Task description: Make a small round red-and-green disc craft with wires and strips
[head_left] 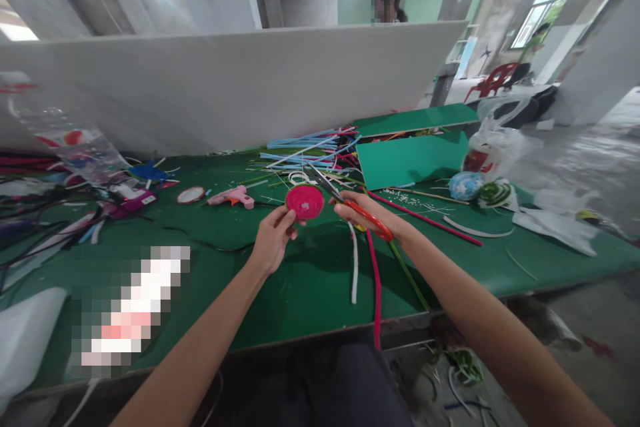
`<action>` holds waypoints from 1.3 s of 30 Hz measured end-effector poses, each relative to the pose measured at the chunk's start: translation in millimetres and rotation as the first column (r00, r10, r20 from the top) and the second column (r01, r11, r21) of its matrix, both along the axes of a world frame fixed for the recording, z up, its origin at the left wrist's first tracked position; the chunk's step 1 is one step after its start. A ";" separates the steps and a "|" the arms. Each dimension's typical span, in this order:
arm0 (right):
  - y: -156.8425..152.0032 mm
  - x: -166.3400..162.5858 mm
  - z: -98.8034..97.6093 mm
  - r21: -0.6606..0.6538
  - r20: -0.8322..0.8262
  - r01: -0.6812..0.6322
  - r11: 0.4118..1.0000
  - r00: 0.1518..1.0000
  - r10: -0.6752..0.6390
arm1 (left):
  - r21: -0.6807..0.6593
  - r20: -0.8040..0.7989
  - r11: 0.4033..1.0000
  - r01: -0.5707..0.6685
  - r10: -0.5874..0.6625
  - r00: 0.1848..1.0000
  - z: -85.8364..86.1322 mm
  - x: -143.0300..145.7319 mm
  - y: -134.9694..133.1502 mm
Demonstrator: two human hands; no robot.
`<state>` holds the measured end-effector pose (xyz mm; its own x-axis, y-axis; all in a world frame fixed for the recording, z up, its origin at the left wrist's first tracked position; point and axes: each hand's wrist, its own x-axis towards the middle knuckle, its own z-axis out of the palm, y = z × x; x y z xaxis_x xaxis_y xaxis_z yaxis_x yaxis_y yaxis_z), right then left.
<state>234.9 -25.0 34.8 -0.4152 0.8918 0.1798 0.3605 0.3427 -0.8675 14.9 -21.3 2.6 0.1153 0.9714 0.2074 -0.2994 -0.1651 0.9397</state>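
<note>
My left hand (276, 235) pinches the lower left rim of a round pink coil (305, 202), which is held up above the green table (280, 307). In my right hand (367, 210) is a pair of scissors (371, 219) with orange handles; the blades point up and left, close to the coil's upper right side. Whether the blades touch the coil or are parted, I cannot tell. Beneath my right hand, a white strip (355, 273) and a pink strip (375, 287) run toward the table's front edge.
A pink glue gun (234, 197) lies left of my hands. Blue and pink strips (305, 152) are piled behind them. A green box (413, 160) stands at the back right, near a plastic bag (493, 147). At left is a clear bottle (70, 130).
</note>
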 end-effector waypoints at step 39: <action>0.5 67.2 33.0 0.012 0.267 -0.147 0.989 0.954 0.139 | -0.145 0.099 0.978 0.149 -0.136 0.986 -3.8 -11.4 -9.2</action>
<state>302.2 -24.5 67.8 -0.5745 0.8152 0.0733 0.5211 0.4333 -0.7354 3.5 -30.5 -1.2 0.2428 0.9672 0.0750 -0.3922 0.0272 0.9195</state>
